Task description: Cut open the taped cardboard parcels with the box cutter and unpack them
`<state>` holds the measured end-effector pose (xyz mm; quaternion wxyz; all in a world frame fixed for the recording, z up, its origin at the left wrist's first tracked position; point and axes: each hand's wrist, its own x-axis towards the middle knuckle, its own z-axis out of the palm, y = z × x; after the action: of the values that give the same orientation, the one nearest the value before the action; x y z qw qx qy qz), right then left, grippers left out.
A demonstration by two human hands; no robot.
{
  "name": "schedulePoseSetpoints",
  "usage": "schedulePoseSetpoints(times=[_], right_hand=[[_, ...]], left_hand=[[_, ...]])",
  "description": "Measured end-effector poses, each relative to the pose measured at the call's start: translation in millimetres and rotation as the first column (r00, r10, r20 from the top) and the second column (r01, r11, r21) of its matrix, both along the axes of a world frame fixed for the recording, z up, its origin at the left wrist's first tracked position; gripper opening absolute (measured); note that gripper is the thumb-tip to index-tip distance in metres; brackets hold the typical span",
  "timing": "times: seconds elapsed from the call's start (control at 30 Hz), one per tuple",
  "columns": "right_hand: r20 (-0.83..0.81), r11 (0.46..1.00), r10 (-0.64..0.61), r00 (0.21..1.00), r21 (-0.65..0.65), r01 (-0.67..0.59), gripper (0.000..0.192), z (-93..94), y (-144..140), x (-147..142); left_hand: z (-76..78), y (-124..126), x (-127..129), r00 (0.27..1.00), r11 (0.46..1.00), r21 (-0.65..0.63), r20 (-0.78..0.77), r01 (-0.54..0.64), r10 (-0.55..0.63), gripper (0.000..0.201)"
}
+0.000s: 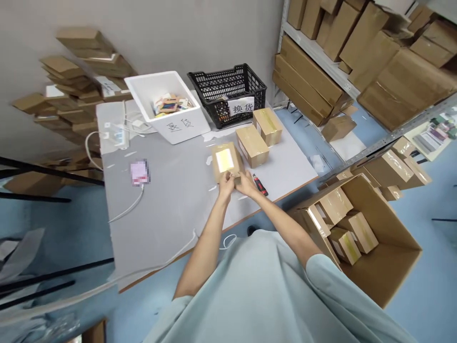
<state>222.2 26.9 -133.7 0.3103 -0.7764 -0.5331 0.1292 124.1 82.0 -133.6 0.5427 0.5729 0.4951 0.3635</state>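
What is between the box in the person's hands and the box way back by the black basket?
Another small taped cardboard box lies between the held box and the far box, seen in the head view.

both arms outstretched, left hand and right hand close together, fingers pinched

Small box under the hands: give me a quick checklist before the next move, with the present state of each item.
1. Both hands on it: left hand and right hand touch the near edge of the small box. Ok.
2. Box flat on the table: ok.
3. Box sealed or opened: cannot tell, the fingers hide the near edge.
4. Red and black cutter within reach: lies just right of the right hand, untouched. Ok.
5. Room around the box: two more boxes stand behind, apart from it. Ok.
6. White cable away from the hands: ok.
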Motion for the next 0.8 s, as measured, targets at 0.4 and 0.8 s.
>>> schedulePoseSetpoints(times=[0.4, 0.8], right_hand=[[-0.309, 0.896, -0.441, 0.842, -0.091, 0.436, 0.052, -51.7, -303, 128], [-0.199, 0.530, -0.769, 0.607, -0.730, 0.432, 0.107, -220.9, -466, 245]], left_hand=[[-51.5, -207, 126, 0.695, 0.671, -0.241, 0.020, 0.701, -0.718, 0.034], [-131.5, -358, 232, 0.201, 0.339, -0.238, -0.462, 0.910, -0.864, 0.036]])
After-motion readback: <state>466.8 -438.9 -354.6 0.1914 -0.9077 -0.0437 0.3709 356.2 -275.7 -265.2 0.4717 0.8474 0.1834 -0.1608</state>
